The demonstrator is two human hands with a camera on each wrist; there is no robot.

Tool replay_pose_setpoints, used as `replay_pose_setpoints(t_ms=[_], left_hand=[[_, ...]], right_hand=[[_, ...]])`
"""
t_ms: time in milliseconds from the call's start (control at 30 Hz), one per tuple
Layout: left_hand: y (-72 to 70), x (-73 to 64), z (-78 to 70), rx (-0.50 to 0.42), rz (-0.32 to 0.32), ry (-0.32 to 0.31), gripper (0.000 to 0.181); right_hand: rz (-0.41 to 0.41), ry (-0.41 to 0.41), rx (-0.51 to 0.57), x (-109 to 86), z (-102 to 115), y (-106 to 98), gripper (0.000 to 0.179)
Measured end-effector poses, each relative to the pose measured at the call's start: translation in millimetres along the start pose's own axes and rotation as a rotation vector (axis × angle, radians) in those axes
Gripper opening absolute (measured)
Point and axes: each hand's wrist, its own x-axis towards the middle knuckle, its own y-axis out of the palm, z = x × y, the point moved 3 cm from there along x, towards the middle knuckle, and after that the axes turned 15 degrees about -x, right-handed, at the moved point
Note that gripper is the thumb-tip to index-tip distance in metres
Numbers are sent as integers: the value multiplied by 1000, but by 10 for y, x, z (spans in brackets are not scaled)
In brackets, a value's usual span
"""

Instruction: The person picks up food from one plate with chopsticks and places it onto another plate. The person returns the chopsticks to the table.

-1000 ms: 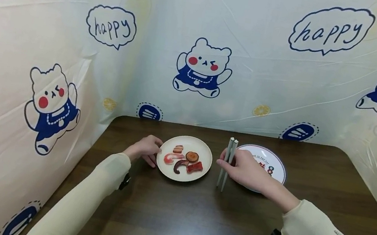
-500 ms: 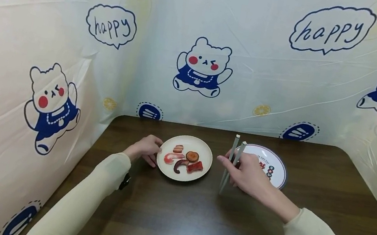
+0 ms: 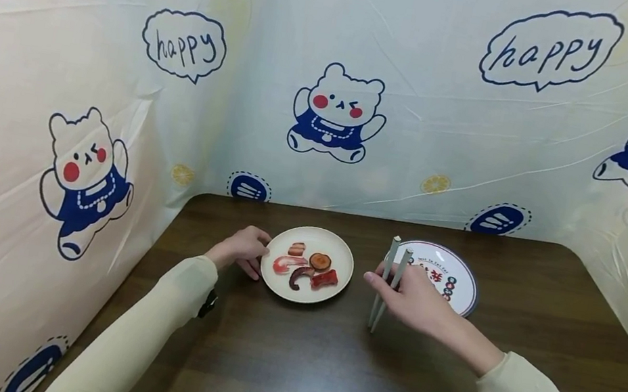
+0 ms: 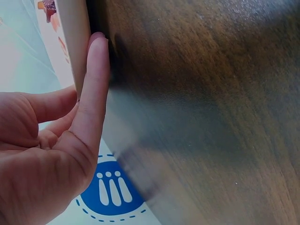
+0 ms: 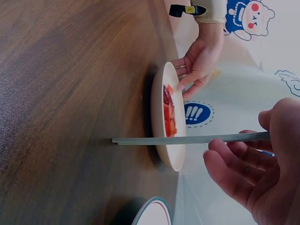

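Note:
In the head view a cream plate (image 3: 303,295) holds several food-like pieces: a pink shrimp (image 3: 288,263), a dark curved tentacle (image 3: 298,278), a red slab (image 3: 325,279), a round brown slice (image 3: 320,261) and a striped piece (image 3: 297,249). My left hand (image 3: 244,250) grips the plate's left rim, thumb at the edge and a finger along its underside in the left wrist view. My right hand (image 3: 412,296) holds a pair of grey chopsticks (image 3: 381,296) pointing down beside the plate, with nothing between the tips. Part of the chopsticks is hidden by the fingers.
A white plate (image 3: 462,288) with a blue rim and red lettering lies behind the right hand, partly covered by it. The dark wooden table (image 3: 286,370) ends at a printed curtain (image 3: 317,176) at the back and sides.
My right hand has shifted slightly right and toward me with the chopsticks, whose upper ends have spread apart. The left hand and the cream plate have stayed in place.

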Motion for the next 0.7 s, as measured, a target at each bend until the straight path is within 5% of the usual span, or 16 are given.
replay_pose_setpoints(t_ms=[700], left_hand=[[-11,-10,0,1,-4,-1,40]], right_hand=[[6,15,60,-113,82,-48,22]])
